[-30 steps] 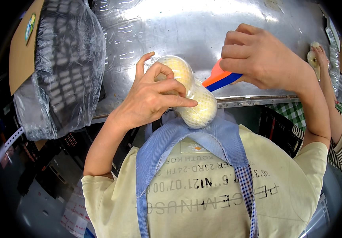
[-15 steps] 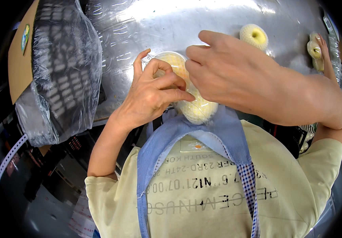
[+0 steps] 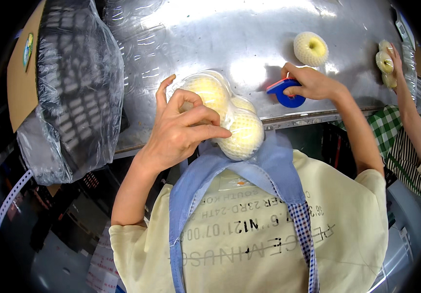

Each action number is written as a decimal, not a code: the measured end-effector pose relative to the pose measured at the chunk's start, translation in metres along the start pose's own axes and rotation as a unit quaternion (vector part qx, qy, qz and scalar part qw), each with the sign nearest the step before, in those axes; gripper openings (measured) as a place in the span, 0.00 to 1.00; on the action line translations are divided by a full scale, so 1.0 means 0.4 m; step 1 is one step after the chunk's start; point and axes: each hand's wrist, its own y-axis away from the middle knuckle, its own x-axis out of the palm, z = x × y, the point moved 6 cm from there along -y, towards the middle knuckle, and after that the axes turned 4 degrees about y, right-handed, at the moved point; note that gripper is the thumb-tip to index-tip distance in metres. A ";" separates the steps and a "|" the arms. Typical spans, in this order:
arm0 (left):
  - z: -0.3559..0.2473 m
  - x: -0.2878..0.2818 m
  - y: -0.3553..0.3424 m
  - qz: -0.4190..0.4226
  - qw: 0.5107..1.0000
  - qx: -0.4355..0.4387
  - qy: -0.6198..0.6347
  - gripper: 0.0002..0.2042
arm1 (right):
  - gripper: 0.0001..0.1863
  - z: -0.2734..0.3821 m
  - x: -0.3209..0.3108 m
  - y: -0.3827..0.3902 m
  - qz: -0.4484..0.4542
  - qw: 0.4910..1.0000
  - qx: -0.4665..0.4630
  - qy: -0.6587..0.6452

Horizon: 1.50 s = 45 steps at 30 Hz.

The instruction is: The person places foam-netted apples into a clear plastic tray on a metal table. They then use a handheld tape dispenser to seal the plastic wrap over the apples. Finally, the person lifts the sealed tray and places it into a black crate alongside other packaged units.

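My left hand point(image 3: 183, 122) rests on a clear plastic pack point(image 3: 231, 103) of several pale yellow, apple-like fruits in white foam nets. Its fingers are bent, the thumb presses the nearest fruit, and one finger sticks up. The pack sits at the front edge of the metal table, partly hidden by that hand. Off to its right, my right hand point(image 3: 313, 84) grips a blue tape dispenser point(image 3: 288, 94) with red parts, held over the table. Just beyond that hand stands a single foam-netted fruit point(image 3: 311, 49), its dimpled end showing.
To the left stands a cardboard box point(image 3: 24, 73) with a clear plastic liner point(image 3: 81, 93) over dark contents. At the far right, another person's hand point(image 3: 397, 61) touches a similar fruit pack point(image 3: 385, 63). The metal table point(image 3: 210, 39) ends close to my body.
My right hand has moved away from the pack to the right and now holds the tape dispenser. My left hand stays at the pack, which shows more openly.
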 end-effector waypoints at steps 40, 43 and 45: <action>0.002 0.001 0.003 -0.007 1.000 -0.002 -0.012 0.09 | 0.10 0.296 0.122 0.037 -0.221 0.888 -0.088 -0.394; 0.002 0.001 0.003 -0.007 1.000 -0.002 -0.015 0.09 | 0.10 0.295 0.120 0.040 -0.227 0.873 -0.106 -0.418; 0.001 0.000 0.003 -0.006 1.000 -0.003 -0.017 0.09 | 0.09 0.286 0.127 0.029 -0.227 0.882 -0.087 -0.403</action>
